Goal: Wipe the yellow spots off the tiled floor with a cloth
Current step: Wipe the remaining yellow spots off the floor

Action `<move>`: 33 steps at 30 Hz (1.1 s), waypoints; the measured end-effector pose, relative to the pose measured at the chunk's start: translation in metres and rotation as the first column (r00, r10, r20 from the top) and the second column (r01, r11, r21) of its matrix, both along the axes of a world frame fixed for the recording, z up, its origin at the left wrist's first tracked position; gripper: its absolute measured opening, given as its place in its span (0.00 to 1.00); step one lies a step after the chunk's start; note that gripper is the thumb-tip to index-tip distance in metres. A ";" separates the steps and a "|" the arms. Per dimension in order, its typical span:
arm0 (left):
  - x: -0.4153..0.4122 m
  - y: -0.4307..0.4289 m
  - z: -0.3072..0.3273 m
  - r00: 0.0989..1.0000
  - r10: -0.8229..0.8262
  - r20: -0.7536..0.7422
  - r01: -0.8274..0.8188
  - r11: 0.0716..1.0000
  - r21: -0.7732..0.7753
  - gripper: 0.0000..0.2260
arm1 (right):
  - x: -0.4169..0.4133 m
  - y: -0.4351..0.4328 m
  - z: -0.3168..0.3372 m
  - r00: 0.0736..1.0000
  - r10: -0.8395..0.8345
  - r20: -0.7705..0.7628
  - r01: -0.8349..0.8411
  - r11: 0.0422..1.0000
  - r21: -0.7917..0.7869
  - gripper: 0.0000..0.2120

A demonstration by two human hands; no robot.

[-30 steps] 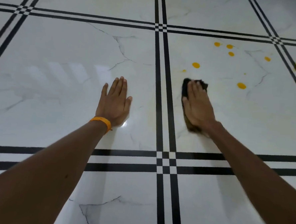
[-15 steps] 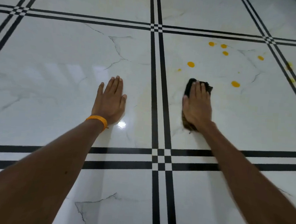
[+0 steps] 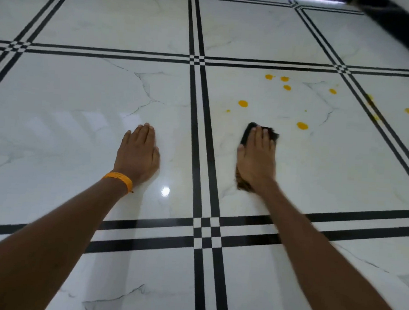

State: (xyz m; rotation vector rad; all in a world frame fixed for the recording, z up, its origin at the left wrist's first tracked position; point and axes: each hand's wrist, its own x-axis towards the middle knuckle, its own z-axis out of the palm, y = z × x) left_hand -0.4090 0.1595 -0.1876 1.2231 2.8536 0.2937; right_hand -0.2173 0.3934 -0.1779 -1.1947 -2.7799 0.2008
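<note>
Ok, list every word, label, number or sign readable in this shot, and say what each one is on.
None can be read.
Wristband: plain orange, no print visible from this angle.
Cloth: dark, mostly under the right hand, no tag showing.
Floor: only black lines, grey veins and yellow spots; no lettering.
</note>
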 end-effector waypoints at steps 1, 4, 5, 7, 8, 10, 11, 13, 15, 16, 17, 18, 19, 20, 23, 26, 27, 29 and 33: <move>-0.001 0.008 0.003 1.000 0.007 -0.002 -0.007 1.000 -0.005 0.28 | -0.005 -0.026 -0.003 0.996 0.090 0.003 -0.090 0.996 0.005 0.36; 0.000 0.035 0.009 0.997 0.055 0.060 -0.058 0.997 0.043 0.24 | 0.044 -0.098 -0.002 0.875 0.483 -0.003 -0.483 0.874 -0.051 0.32; 0.001 0.045 0.007 0.996 0.051 0.077 -0.058 0.995 0.079 0.24 | 0.063 -0.092 -0.002 0.857 0.514 -0.013 -0.514 0.855 -0.064 0.32; 0.001 0.076 0.008 0.997 -0.007 0.078 -0.001 0.995 0.102 0.27 | 0.078 -0.029 -0.002 0.914 0.405 -0.018 -0.405 0.914 -0.001 0.32; 0.001 0.091 0.008 0.997 -0.039 0.069 0.033 0.996 0.088 0.28 | 0.076 0.010 -0.004 0.955 0.295 -0.023 -0.294 0.954 0.055 0.32; -0.004 0.113 0.007 0.997 -0.022 0.077 0.016 0.996 0.085 0.27 | 0.055 0.083 0.000 0.997 0.051 -0.054 -0.046 0.995 0.086 0.34; -0.009 0.117 0.004 0.998 0.002 0.067 -0.008 0.995 0.096 0.26 | 0.037 0.103 -0.001 0.998 -0.044 -0.044 0.046 0.997 0.060 0.34; -0.016 0.120 -0.004 0.999 0.017 0.051 -0.022 0.995 0.101 0.26 | -0.002 0.117 -0.006 0.987 -0.139 -0.077 0.143 0.989 0.048 0.34; -0.017 0.111 -0.014 0.999 0.003 0.047 -0.006 0.998 0.067 0.26 | -0.027 0.085 -0.016 0.986 -0.114 -0.122 0.125 0.988 0.086 0.33; -0.017 0.110 -0.016 0.999 0.009 0.053 -0.013 0.998 0.068 0.26 | -0.031 0.057 -0.015 0.994 -0.044 -0.102 0.052 0.996 0.077 0.32; -0.015 0.110 -0.015 0.997 0.020 0.071 -0.025 0.997 0.078 0.27 | -0.023 0.029 -0.014 0.995 0.056 -0.079 -0.052 0.997 0.049 0.32; -0.012 0.109 -0.012 0.996 0.021 0.088 -0.028 0.997 0.076 0.27 | -0.009 0.003 -0.011 0.983 0.174 -0.051 -0.175 0.985 -0.008 0.32; -0.011 0.112 -0.008 0.995 0.023 0.096 -0.030 0.997 0.069 0.27 | 0.007 -0.005 -0.004 0.959 0.281 -0.021 -0.282 0.957 -0.068 0.32; -0.010 0.114 -0.005 0.995 0.028 0.098 -0.035 0.997 0.063 0.28 | 0.019 0.005 -0.001 0.937 0.350 -0.013 -0.350 0.933 -0.080 0.32; -0.017 0.124 0.007 0.994 0.043 0.102 -0.050 0.996 0.067 0.28 | -0.001 0.106 0.002 0.977 0.207 -0.054 -0.206 0.978 0.022 0.32; -0.025 0.128 0.011 0.992 0.040 0.122 -0.047 0.997 0.057 0.28 | -0.074 0.168 0.017 0.998 -0.062 -0.011 0.062 0.998 0.007 0.34; -0.023 0.124 0.008 0.992 0.041 0.121 -0.048 0.997 0.059 0.28 | -0.099 0.162 0.012 0.997 -0.080 -0.013 0.080 0.997 -0.009 0.34; -0.019 0.119 0.001 0.992 0.022 0.126 -0.031 0.997 0.064 0.27 | -0.132 0.122 0.002 0.999 0.023 -0.025 -0.023 1.000 -0.014 0.33; -0.015 0.111 -0.005 0.991 0.048 0.123 -0.055 0.997 0.061 0.27 | -0.066 0.041 -0.004 0.887 0.460 0.038 -0.459 0.887 -0.047 0.31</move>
